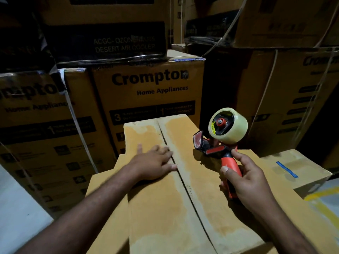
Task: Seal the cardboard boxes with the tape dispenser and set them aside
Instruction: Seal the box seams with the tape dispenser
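Note:
A brown cardboard box point(205, 189) lies in front of me with its two top flaps closed and a bare seam running down the middle. My left hand point(156, 162) presses flat on the left flap beside the seam, fingers straight. My right hand point(245, 180) grips the orange handle of a tape dispenser point(220, 136), held upright over the right flap. A roll of clear tape sits on the dispenser's top. Its red flap and black mouth point toward the seam, slightly above the box.
Another cardboard box point(300, 171) with a blue tape strip lies under and to the right. Tall printed appliance cartons point(146, 92) are stacked close behind and on both sides. A pale floor point(16, 208) shows at the lower left.

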`<state>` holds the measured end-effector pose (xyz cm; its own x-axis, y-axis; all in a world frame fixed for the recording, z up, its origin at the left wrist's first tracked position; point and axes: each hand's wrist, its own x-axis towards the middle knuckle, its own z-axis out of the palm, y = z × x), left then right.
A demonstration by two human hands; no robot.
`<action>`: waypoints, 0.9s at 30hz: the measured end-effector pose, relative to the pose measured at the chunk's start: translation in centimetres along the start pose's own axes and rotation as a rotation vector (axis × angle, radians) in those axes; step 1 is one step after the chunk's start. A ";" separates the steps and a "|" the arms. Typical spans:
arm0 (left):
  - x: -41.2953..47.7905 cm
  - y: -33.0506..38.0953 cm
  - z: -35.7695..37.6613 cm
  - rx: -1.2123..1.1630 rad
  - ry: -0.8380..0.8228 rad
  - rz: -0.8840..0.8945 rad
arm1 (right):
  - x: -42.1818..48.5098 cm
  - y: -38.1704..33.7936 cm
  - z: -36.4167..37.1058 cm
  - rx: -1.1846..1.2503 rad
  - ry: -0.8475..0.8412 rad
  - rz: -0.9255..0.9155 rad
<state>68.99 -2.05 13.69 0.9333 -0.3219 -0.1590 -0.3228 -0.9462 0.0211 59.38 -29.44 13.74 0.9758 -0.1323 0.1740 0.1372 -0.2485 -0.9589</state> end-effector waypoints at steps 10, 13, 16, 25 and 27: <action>0.9 -1.0 0.6 -0.199 0.182 -0.360 | 5.1 -0.2 0.3 -0.083 -0.005 -0.043; 1.2 -1.1 -0.1 -0.295 0.282 -0.433 | 6.2 0.2 0.5 0.081 -0.087 0.052; 1.4 -1.6 -0.8 -0.386 0.339 -0.420 | 6.7 0.3 0.7 0.159 -0.101 0.096; 2.0 -2.0 0.2 -0.101 0.063 -0.303 | 6.5 0.1 2.9 -0.004 -0.164 -0.003; 2.2 -2.1 0.3 -0.083 0.032 -0.301 | 6.4 0.1 3.3 -0.087 -0.176 -0.047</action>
<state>71.66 -0.74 12.95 0.9900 -0.0260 -0.1390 -0.0180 -0.9981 0.0588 66.17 -27.08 14.03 0.9844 0.0490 0.1690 0.1756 -0.3336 -0.9262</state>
